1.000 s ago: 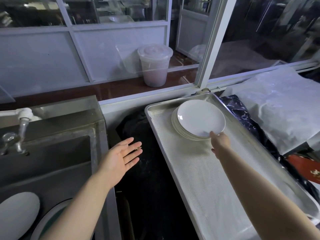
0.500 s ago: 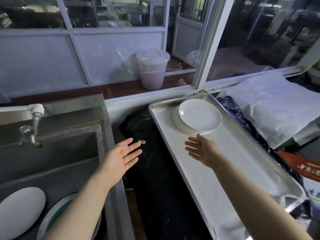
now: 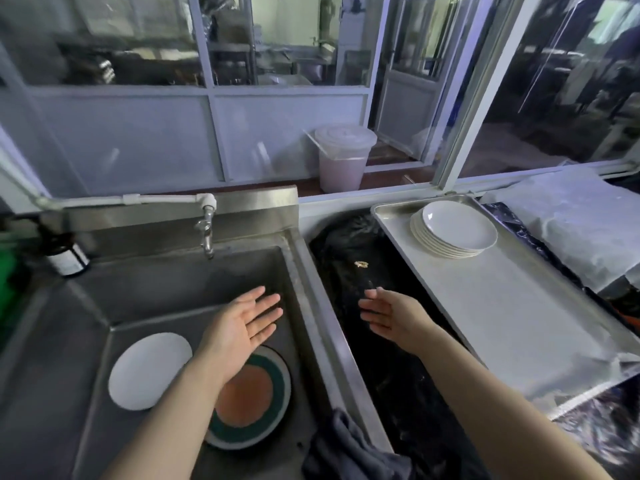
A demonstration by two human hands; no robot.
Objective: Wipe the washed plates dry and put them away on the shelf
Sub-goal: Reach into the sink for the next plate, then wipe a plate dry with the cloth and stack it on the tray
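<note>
Both our hands empty between sink and tray.

Our left hand (image 3: 242, 323) hovers palm-up over the sink (image 3: 294, 258), fingers straight and together, above a white plate (image 3: 149, 370) and coloured plate (image 3: 256, 410). Our right hand (image 3: 391, 315) is relaxed, fingers loosely together. The stacked plates (image 3: 453, 228) sit at the tray's (image 3: 519, 323) far corner.

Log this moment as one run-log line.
left hand: open, over steel sink | right hand: open, empty | stack of white round plates: on metal tray
</note>
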